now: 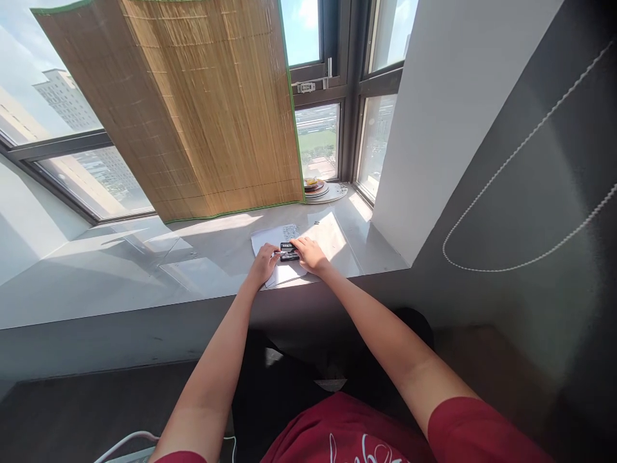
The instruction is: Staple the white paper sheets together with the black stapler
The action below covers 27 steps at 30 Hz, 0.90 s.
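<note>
two bare arms reach forward from your red shirt, over your dark trousers, to the pale window sill. near its front edge lie white papers, partly under your hands, with dark print or a pattern at their far right corner.

on the papers, between your hands, sits a small black tool, perhaps a stapler, though it is too small to be sure. two dark bars show, one just beyond the other, with a narrow gap between. its long axis runs left to right, roughly along the sill's edge, so one end faces each hand. your right hand is on the right end, fingers bent over it and holding it. your left hand is at the left end, its thumb and fingers close together; whether they grip the tool or pinch something small and pale beside it cannot be told. neither hand is clearly nearer, as both meet an end.

past the papers, a tiny dark piece lies on the sill. farther back, stacked plates stand by the window frame, beside a hanging bamboo blind.
</note>
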Available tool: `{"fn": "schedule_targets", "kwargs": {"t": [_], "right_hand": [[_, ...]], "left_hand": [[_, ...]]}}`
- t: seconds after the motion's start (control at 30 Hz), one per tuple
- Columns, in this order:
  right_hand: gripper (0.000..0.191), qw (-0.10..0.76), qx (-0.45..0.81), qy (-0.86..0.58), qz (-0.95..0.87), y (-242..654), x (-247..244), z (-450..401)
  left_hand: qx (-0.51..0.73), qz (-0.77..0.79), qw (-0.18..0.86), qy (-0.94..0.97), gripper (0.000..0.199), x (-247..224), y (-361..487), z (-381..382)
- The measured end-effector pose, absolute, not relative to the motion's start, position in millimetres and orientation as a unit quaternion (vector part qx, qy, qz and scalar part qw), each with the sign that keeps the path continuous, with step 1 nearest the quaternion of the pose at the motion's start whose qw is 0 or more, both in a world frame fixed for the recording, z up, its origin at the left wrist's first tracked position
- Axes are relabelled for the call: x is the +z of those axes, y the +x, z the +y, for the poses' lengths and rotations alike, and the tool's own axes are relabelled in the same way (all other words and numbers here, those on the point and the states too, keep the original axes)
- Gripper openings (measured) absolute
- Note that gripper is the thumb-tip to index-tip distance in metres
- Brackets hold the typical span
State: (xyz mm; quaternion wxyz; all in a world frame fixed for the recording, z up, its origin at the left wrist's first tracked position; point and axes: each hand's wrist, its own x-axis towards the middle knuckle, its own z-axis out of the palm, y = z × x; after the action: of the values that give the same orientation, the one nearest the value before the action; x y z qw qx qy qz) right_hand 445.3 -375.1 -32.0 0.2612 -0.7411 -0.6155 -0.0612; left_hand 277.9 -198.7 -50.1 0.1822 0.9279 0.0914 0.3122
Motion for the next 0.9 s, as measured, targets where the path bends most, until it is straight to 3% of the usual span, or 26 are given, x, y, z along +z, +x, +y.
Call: {"fn": "schedule_targets", "kwargs": {"t": [0.9], "right_hand": [[0.043, 0.276, -0.049, -0.734, -0.618, 446.5, -31.6, -375.3]], "left_hand": [[0.306, 0.13, 0.235, 0.913, 0.006, -46.0, 275.2, -199.0]]}}
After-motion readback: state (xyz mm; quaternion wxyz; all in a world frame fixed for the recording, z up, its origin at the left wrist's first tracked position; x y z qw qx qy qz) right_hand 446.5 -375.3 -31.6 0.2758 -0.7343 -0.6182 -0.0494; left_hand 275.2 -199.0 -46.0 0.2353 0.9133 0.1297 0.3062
